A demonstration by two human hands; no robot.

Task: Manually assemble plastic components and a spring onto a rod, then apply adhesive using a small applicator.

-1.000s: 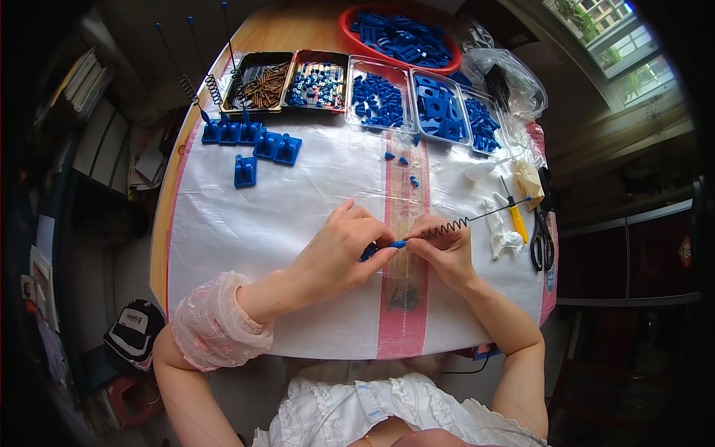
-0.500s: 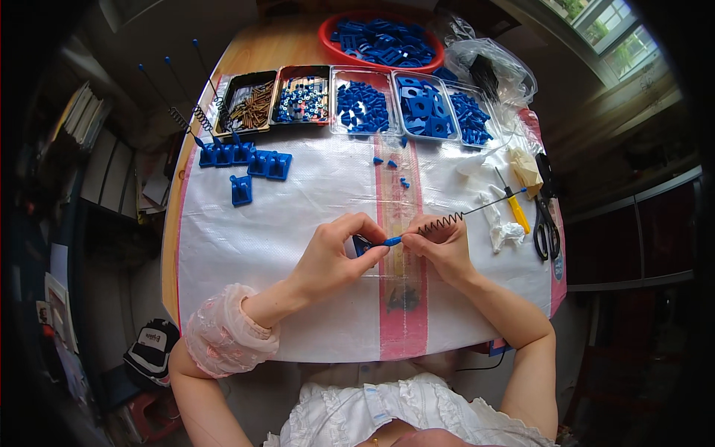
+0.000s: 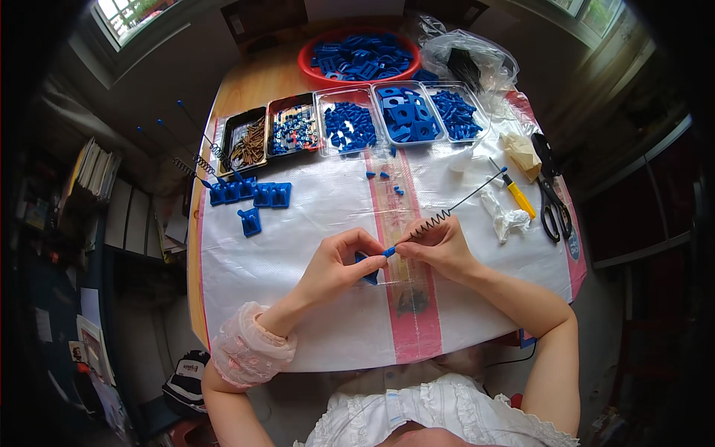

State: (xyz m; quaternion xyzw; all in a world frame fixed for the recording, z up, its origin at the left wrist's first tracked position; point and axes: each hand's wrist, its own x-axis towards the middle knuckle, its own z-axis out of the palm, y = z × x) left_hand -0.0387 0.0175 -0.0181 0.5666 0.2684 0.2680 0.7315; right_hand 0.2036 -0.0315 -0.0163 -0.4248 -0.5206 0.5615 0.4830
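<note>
My left hand (image 3: 335, 262) pinches a blue plastic part (image 3: 368, 274), mostly hidden behind the fingers. At its right end, a small blue tip (image 3: 389, 252) sticks out between my two hands. My right hand (image 3: 445, 252) is closed on a thin black rod with a coiled spring (image 3: 432, 222), near the end that meets the blue tip. The rod slants up to the right, away from me, and ends in a small blue cap (image 3: 503, 170). Both hands are just above the white sheet (image 3: 328, 339), with fingertips almost touching.
Trays of brass screws (image 3: 249, 143), small nuts (image 3: 295, 131) and blue parts (image 3: 348, 127) line the back, before a red basin (image 3: 304, 62). Assembled blue bases (image 3: 251, 221) stand left, some with spring rods. A yellow-handled screwdriver (image 3: 519, 197), crumpled tissue (image 3: 509, 223) and scissors (image 3: 553, 216) lie right.
The whole view has shifted and turned a little. The spring rod now slants more steeply upward. Both hands keep their grip, still close together.
</note>
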